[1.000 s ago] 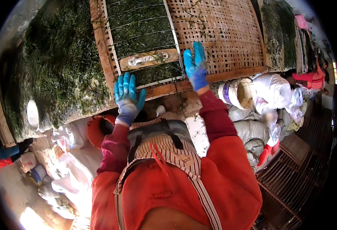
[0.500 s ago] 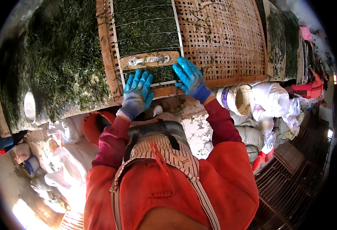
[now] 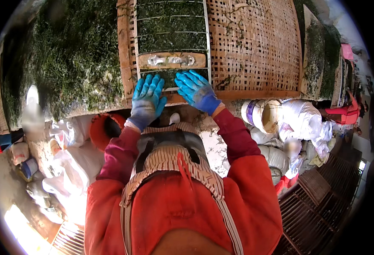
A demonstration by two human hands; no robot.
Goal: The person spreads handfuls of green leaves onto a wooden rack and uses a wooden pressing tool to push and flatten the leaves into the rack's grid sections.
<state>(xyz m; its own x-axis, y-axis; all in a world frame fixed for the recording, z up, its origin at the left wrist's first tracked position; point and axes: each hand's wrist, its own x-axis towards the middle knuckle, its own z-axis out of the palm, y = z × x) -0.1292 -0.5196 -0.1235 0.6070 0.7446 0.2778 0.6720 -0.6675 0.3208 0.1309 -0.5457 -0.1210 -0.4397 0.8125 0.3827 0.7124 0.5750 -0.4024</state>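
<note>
My left hand (image 3: 147, 100), in a blue-coated glove, lies with fingers stretched forward at the near left corner of a narrow white frame (image 3: 208, 44). My right hand (image 3: 198, 92), gloved alike, rests flat at the frame's near right corner, its fingers pointing forward and left. Wet, dark green shredded plant matter (image 3: 172, 41) fills the frame between thin cross bars. Just beyond my fingertips, a wooden block (image 3: 171, 60) with a metal handle sits across the frame. Under all this is a woven bamboo mat (image 3: 255, 51) edged with wood. Neither hand holds anything.
A wide bed of green plant matter (image 3: 76, 55) spreads to the left. Below the bench edge are a red-orange tub (image 3: 96, 132), a white bucket (image 3: 255, 111) and white sacks (image 3: 301, 117). Slatted racks (image 3: 318, 204) stand at lower right; another person in red (image 3: 346, 114) is farther off.
My right hand has shifted left, from the frame's right edge onto its near end, closer to my left hand. The view has moved slightly; the block stays on the frame.
</note>
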